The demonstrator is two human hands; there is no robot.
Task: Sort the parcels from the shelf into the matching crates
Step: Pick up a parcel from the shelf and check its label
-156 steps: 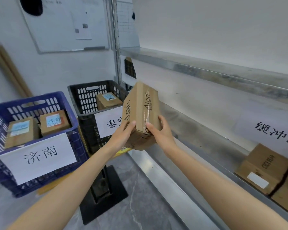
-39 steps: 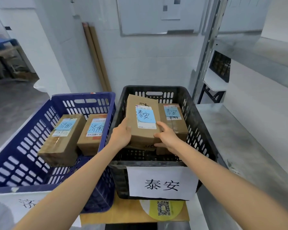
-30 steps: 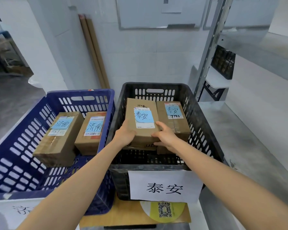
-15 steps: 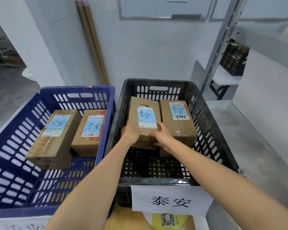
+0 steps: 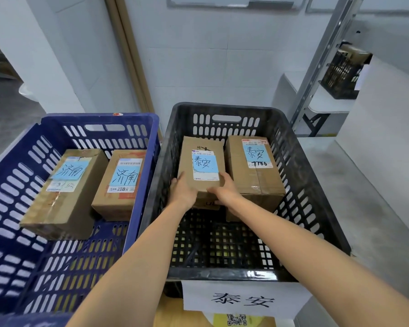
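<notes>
A parcel (image 5: 202, 166) is gripped at its near corners by the left hand (image 5: 183, 193) and right hand (image 5: 224, 192), lowered label-up into the black crate (image 5: 316, 208) whose sign (image 5: 243, 299) matches.

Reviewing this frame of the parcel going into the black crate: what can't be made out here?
- Head view: whether the held parcel rests on the black crate floor; the left hand and right hand cover its near end.
- Blue crate: near wall and sign cut off by the bottom edge.
- Small print on the parcel's label: too small.
- Far crate on the shelf: contents blurred.
</notes>
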